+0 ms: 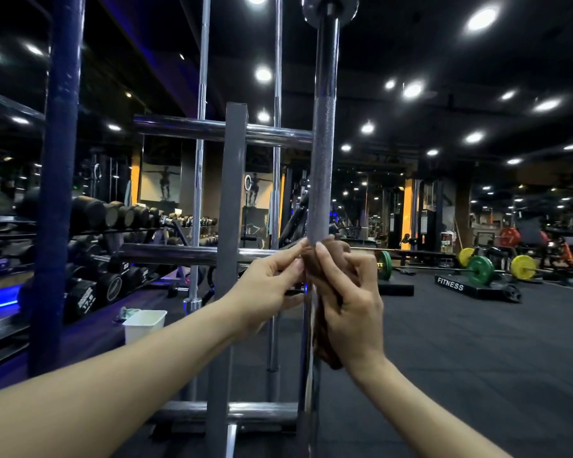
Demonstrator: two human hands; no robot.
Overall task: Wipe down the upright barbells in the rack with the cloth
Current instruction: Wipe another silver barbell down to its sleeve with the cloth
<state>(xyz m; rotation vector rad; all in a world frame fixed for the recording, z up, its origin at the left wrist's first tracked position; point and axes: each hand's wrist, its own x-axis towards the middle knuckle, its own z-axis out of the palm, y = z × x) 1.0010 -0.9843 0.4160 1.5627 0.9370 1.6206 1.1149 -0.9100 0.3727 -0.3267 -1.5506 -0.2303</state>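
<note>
1 head-worn view — looking forward, close on the upright barbell (323,166) — gym beyond.

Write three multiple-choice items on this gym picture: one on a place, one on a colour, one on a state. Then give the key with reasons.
1. Where is the white bin?
A. on the floor left of the rack
B. atop the dumbbells
C. hung on a bar

2. The cloth is:
A. white
B. brown
C. green

3. The right hand:
A. hangs idle
B. lies flat on the floor
C. grips the cloth around the nearest barbell

Key: A, it sits low by the rack; B, brown folds show between the fingers; C, its fingers curl round cloth and bar, with the left hand pinching the cloth's edge.
</note>
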